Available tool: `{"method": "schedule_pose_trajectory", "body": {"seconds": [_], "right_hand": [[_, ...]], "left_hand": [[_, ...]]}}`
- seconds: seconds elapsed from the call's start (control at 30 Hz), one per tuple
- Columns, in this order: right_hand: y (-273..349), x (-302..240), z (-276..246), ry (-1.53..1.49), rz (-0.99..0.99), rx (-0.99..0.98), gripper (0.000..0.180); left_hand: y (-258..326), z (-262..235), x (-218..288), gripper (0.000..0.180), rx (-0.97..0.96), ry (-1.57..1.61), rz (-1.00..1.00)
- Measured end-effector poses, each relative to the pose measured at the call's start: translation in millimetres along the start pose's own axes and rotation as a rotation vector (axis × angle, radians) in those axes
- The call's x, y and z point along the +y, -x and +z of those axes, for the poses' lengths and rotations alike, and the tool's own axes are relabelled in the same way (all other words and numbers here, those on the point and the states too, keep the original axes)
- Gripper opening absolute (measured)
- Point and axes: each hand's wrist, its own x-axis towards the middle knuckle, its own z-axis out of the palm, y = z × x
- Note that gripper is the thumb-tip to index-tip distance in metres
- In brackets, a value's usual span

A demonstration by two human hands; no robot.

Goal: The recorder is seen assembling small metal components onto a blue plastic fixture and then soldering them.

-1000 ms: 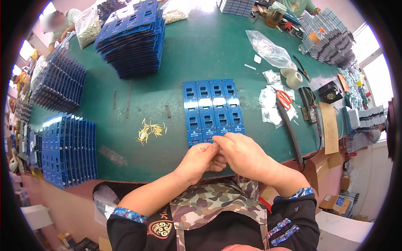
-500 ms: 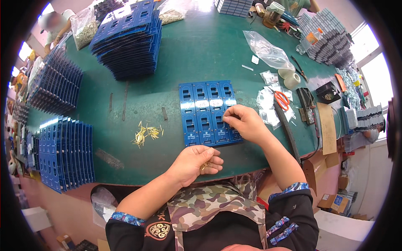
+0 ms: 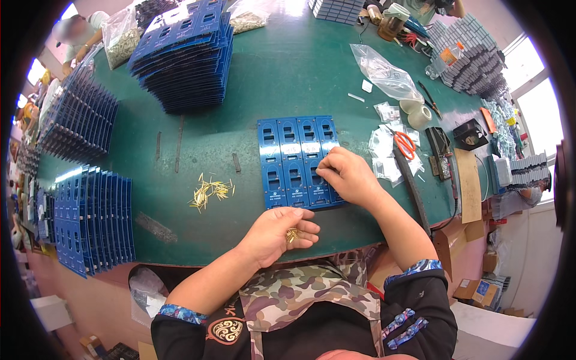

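Blue and flat, a board panel (image 3: 292,149) of eight repeated units lies on the green table (image 3: 240,132), straight ahead of the person, its near edge just beyond the left hand (image 3: 277,233). That hand is half curled, palm partly turned up, holding a small bunch of gold pins (image 3: 291,234) against its fingers; whether the thumb touches the panel's edge, I cannot tell. The right hand (image 3: 349,175) comes over the panel's right side, thumb and forefinger narrowed together at a cutout in the nearer row; the fingertips are too small to show whether they meet or grip anything. A loose pile of pins (image 3: 211,192) lies on the table to the left of the panel, well apart from both hands

Judging by looks, the panel should be light and stiff, likely to slide on the smooth tabletop and perhaps to crack if bent across its cutouts. It is best lifted by two opposite outer edges, clear of the small fittings. The pins look very light, hard and slippery, easy to drop or roll away; one is best pinched by mid-shaft, between the tips of thumb and forefinger
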Motion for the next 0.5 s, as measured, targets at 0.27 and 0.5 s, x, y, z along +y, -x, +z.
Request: {"method": "schedule_pose_trajectory", "body": {"seconds": [0.27,0.5], "right_hand": [[6,-3,3,0.181,-0.161,0.099,0.008],[15,-3,-4,0.184,-0.255,0.121,0.010]], "left_hand": [[1,-2,0,0.027,-0.056,0.022,0.048],[0,-4,-1,0.023,-0.071,0.023,0.035]]}}
